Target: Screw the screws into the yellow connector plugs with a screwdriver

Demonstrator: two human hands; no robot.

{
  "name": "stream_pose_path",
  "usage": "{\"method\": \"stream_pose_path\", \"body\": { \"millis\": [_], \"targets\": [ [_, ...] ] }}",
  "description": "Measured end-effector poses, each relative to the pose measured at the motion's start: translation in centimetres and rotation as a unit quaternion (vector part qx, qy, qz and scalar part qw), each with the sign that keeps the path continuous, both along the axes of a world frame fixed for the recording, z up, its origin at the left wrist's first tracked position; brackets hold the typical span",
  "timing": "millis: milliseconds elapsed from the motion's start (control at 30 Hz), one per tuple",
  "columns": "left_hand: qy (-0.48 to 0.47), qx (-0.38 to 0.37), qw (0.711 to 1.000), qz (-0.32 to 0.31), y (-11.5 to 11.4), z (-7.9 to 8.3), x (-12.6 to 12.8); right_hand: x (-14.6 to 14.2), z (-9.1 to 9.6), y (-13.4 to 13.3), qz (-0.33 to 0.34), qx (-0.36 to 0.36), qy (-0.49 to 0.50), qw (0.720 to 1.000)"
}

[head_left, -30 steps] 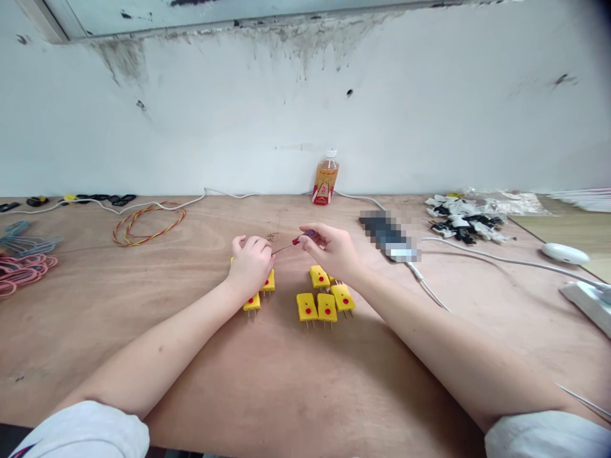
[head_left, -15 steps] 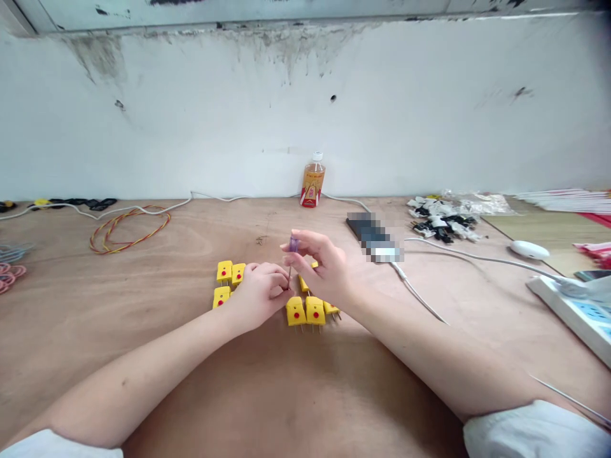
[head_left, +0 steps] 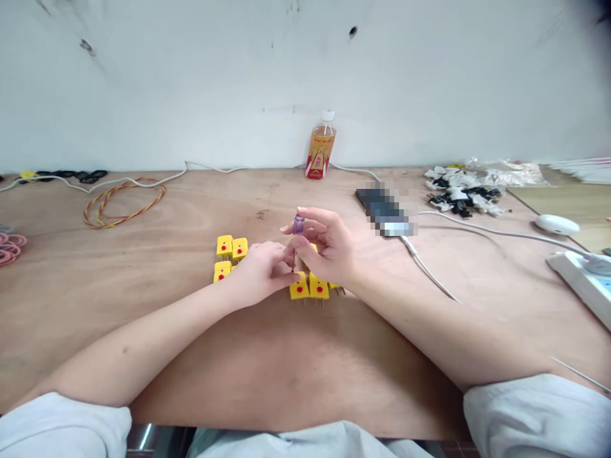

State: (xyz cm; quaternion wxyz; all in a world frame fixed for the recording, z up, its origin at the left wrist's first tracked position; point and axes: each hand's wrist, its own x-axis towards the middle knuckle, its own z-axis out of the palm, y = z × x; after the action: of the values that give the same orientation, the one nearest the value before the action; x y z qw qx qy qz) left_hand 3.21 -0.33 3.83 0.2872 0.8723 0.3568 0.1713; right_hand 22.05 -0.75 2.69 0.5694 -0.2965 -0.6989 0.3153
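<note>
My right hand [head_left: 329,245] grips a small screwdriver [head_left: 298,224] by its purple see-through handle, the thin shaft pointing down. My left hand [head_left: 258,273] is closed low beside the shaft's tip. Whatever its fingers pinch is hidden from me. Around both hands lie several yellow plugs with red dots and metal pins. Two of them, including a yellow plug [head_left: 319,286], sit side by side just below my right hand. Another yellow plug [head_left: 239,248] rests at the left, partly bordered by my left hand, and others are partly covered by my hands.
A drink bottle [head_left: 321,152] stands against the wall. To the right are a phone [head_left: 377,207] on a white cable, a pile of black and white parts [head_left: 461,194], and a power strip [head_left: 580,283]. A red-yellow wire coil [head_left: 124,202] lies on the left of the wooden table [head_left: 296,369].
The view has tilted down, so the table's near edge and my lap now show. My hands keep nearly the same pose, with the screwdriver still held upright.
</note>
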Motion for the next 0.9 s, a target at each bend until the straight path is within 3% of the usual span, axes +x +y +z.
{"method": "stream_pose_path", "body": {
  "millis": [133, 267, 600, 900],
  "targets": [
    [0.094, 0.038, 0.994, -0.027, -0.5, -0.3, -0.1, 0.3, -0.1, 0.0, -0.028, 0.004, -0.001, 1.0],
    [0.111, 0.098, 0.988, -0.053, -0.8, -1.0, -0.1, 0.4, -1.0, 0.1, -0.023, 0.03, -0.022, 0.999],
    [0.167, 0.118, 0.979, 0.003, 1.2, -2.1, -1.4, 0.3, -2.3, 1.4, -0.031, 0.143, -0.006, 0.989],
    [0.195, 0.1, 0.975, 0.038, 1.5, -2.5, -1.1, 0.3, -2.8, 2.2, -0.07, 0.105, 0.009, 0.992]
  ]
}}
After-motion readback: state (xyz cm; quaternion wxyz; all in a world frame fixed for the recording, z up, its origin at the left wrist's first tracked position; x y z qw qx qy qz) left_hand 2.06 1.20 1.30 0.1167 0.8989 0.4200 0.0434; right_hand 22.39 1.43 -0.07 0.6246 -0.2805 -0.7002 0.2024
